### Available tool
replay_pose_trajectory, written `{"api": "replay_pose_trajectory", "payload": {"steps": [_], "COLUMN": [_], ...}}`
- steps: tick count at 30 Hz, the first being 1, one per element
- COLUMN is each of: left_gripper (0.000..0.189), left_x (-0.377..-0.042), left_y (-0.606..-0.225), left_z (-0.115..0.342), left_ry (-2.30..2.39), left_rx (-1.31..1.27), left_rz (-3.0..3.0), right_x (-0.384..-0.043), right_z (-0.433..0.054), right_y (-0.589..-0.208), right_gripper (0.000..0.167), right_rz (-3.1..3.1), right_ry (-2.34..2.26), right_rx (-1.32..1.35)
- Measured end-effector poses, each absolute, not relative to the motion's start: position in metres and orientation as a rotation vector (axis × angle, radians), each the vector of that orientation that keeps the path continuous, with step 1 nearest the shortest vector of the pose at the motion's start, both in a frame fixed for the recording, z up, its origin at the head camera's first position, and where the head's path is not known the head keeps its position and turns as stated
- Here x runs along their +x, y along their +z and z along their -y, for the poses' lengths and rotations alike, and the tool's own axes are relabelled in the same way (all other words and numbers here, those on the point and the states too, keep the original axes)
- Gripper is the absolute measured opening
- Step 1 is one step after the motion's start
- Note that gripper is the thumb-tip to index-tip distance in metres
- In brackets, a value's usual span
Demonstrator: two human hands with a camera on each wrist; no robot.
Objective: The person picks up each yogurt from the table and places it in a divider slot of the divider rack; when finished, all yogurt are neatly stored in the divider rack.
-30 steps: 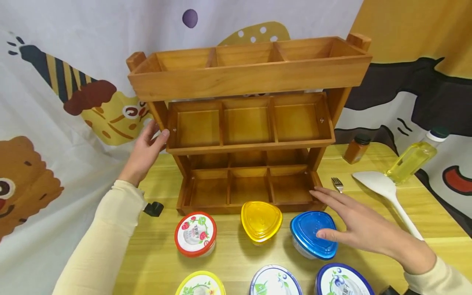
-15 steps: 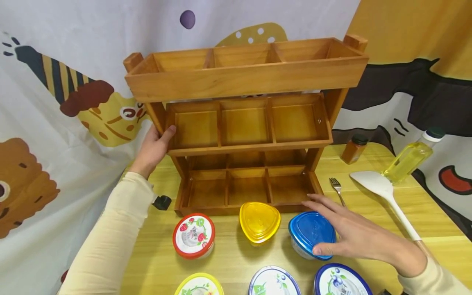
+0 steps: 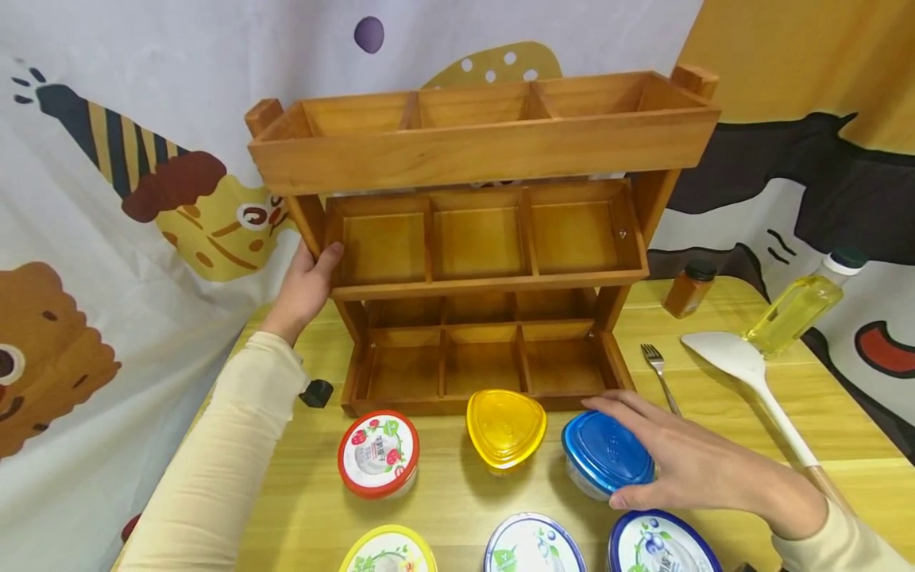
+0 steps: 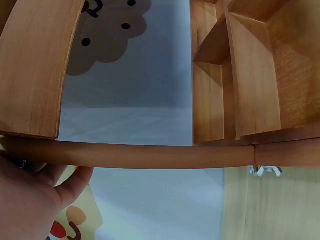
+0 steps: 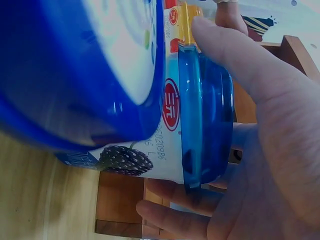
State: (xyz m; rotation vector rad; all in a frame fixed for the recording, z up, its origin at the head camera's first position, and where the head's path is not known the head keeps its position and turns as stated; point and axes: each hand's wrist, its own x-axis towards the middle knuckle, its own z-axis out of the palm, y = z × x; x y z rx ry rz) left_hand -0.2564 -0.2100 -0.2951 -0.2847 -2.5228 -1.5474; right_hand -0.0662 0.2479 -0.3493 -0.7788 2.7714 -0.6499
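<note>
A three-tier wooden rack (image 3: 465, 278) with divided trays stands on the table. My left hand (image 3: 302, 287) grips its left side at the middle tray, thumb on the tray's wall and fingers around the post; the left wrist view shows fingertips (image 4: 75, 182) against the post. My right hand (image 3: 679, 453) spreads over a tub with a blue lid (image 3: 608, 451), thumb on the near side and fingers on the far side, with room around the lid in the right wrist view. Left of it stands a tub with a yellow lid (image 3: 506, 429).
A red-rimmed tub (image 3: 379, 454), a yellow-rimmed tub (image 3: 389, 552), a white-lidded tub (image 3: 534, 548) and a dark-blue-rimmed tub (image 3: 665, 548) stand in front. At right are a fork (image 3: 659, 369), a white spatula (image 3: 743, 369), an oil bottle (image 3: 797, 314) and a spice jar (image 3: 689, 290).
My left hand has moved right onto the rack's side and taken hold of it. The right hand has come lower around the blue-lidded tub, its fingers and thumb nearer the lid's edges.
</note>
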Motion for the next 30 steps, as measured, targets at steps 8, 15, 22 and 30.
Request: {"api": "replay_pose_trajectory", "payload": {"steps": [8, 15, 22, 30], "left_gripper": [0.050, 0.049, 0.049, 0.049], "left_x": [-0.255, -0.255, -0.254, -0.255], "left_y": [-0.293, -0.293, -0.294, -0.294], "left_z": [0.210, 0.210, 0.210, 0.209], "left_ry": [-1.554, -1.559, -1.557, -1.565], "left_rx": [-0.292, -0.303, -0.305, -0.288], "left_rz": [2.533, 2.522, 2.523, 2.529], "right_x": [-0.070, -0.076, -0.101, -0.132], "right_z": [-0.245, -0.252, -0.264, -0.263], "right_y": [-0.348, -0.315, -0.297, -0.308], "right_gripper": [0.086, 0.085, 0.088, 0.086], "right_rz": [-2.879, -2.932, -3.008, -3.006], "right_ry": [-0.598, -0.696, -0.744, -0.814], "right_rx": [-0.807, -0.764, -0.705, -0.625]}}
